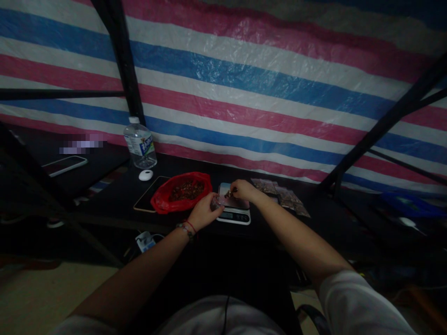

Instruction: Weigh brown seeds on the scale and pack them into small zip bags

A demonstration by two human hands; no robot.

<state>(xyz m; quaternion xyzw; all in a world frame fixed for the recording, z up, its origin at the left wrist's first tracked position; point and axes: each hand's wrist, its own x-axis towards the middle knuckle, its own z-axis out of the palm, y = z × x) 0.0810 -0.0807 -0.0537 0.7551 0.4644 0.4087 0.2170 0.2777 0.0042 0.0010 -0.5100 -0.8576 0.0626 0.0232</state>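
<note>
A white digital scale with a shiny weighing plate lies on the dark table before me. My left hand is closed on a small clear plastic bag at the scale's left edge. Over the plate, my right hand pinches some small brown dried pieces, close to the bag. Their exact kind is too small to tell. Left of my hands, a red plastic bag lies open with a heap of similar brown pieces inside.
Several filled clear packets lie right of the scale. A flat tablet-like thing is partly under the red bag. Behind stand a water bottle and a white earbud case. Black metal bars frame a striped sheet.
</note>
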